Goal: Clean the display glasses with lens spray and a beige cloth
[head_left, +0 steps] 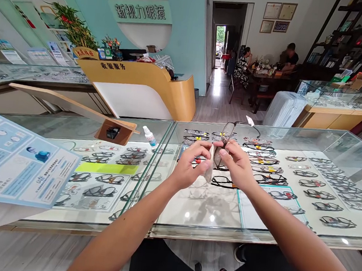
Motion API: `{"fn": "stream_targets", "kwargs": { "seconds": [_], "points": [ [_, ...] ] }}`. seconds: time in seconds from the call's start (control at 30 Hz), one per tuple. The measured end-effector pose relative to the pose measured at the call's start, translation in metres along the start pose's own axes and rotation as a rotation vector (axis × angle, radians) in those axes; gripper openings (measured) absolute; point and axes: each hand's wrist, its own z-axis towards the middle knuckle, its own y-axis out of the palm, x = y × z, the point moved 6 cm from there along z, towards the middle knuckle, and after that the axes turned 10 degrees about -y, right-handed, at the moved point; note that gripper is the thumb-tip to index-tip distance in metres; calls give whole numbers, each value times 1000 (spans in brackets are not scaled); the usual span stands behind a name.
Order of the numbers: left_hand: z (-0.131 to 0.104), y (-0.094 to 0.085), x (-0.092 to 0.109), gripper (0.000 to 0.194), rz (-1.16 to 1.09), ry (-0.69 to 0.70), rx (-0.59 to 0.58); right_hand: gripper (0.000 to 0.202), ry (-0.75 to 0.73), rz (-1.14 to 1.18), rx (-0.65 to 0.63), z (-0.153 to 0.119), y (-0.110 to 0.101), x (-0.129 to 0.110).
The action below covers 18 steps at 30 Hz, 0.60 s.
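Above the glass display case (191, 225), my right hand (237, 162) is closed on a pair of dark-framed glasses (228, 132). The frame is turned on its side, with one lens up and a white tag (250, 120) on a temple. Just left of the glasses, my left hand (194, 162) pinches a pale cloth (210, 166), which hangs between thumb and fingers close to the lower lens. Rows of eyeglasses (269, 161) lie under the glass around and beyond both hands.
A spray bottle (149, 136) stands on the case at left, near a wooden mirror stand (116, 131). A blue-and-white printed card (19, 161) fills the left front. Behind are a curved counter (180, 94), a wrapped suitcase (283, 109) and two seated people.
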Motion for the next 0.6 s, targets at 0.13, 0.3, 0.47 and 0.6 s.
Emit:
{"fn": "stream_targets", "kwargs": {
  "seconds": [0.13,0.3,0.47,0.6],
  "points": [
    [-1,0,2,41,18,-12,52,44,46,11,-7,-1,2,-3],
    [-2,4,-5,28,-125,-119,93,39,56,25,-16,-2,4,-6],
    [1,11,-18,54,-308,-289,22,38,67,62,-10,-2,3,-3],
    [3,20,-28,61,-466,-462,-136,46,112,80,-18,-2,4,0]
  ]
}}
